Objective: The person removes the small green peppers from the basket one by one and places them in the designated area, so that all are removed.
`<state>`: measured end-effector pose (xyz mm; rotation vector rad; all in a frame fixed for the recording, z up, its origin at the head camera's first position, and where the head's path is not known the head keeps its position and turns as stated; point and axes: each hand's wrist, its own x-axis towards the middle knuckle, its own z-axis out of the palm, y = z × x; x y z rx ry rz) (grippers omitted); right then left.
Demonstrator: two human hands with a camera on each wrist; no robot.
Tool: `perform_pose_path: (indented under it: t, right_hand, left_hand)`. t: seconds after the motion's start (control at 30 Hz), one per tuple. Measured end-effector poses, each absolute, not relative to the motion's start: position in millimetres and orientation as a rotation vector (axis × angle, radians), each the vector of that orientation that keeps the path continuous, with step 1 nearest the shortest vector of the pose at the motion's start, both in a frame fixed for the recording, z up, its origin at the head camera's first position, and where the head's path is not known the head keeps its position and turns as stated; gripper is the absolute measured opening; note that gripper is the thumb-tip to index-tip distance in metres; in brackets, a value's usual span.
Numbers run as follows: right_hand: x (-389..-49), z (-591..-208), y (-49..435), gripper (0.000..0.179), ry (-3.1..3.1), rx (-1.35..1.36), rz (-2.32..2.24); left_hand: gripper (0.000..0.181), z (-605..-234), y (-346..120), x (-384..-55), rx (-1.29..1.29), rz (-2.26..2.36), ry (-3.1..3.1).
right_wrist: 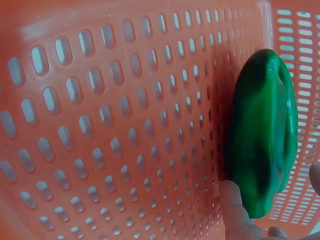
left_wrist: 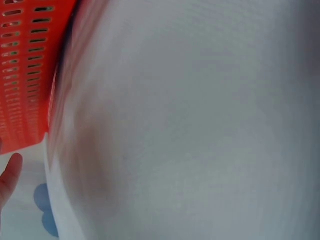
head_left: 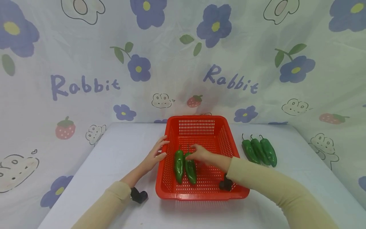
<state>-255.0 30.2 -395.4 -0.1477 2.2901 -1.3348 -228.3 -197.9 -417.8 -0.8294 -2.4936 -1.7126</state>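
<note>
Two glossy green peppers lie side by side in a red plastic basket (head_left: 204,195), the left pepper (head_left: 179,166) and the right pepper (head_left: 190,171). My right hand (head_left: 201,155) reaches into the basket over the stem end of the right pepper. In the right wrist view a finger (right_wrist: 232,205) is right at that pepper's side (right_wrist: 255,135), while the thumb (right_wrist: 315,177) stands apart from it. My left hand (head_left: 154,156), fingers spread, is at the basket's left rim. Only a fingertip (left_wrist: 12,172) of it shows below the basket wall (left_wrist: 25,90) in the left wrist view.
Three more green peppers (head_left: 258,151) lie in a row on the white table (head_left: 128,136), to the right of the basket. Behind the table hangs a white cloth (head_left: 177,70) with flowers, rabbits and lettering. Dark wrist devices (head_left: 139,195) sit at both cuffs.
</note>
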Motion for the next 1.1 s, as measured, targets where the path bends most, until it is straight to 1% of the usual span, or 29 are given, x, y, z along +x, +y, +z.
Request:
perform_pose_path:
  t: [0.17, 0.27, 0.5, 1.1]
  right_hand:
    - [-254.4, -397.8, 27.9, 0.065, 2.3, -0.132, -1.314]
    - [-254.9, -400.0, 27.7, 0.065, 2.305, -0.127, -1.303]
    - [-253.9, -405.1, 26.1, 0.068, 2.303, -0.13, -1.289]
    - [-251.0, -411.6, 18.1, 0.069, 2.364, -0.142, -1.24]
  left_hand:
    - [0.047, -435.4, -202.7, -239.2, -0.813, -1.698, -2.503]
    - [0.047, -439.6, -204.1, -242.0, -0.816, -1.703, -2.501]
    - [0.048, -439.6, -204.1, -242.8, -0.819, -1.725, -2.482]
    - [0.046, -437.8, -204.5, -240.7, -0.825, -1.712, -2.492]
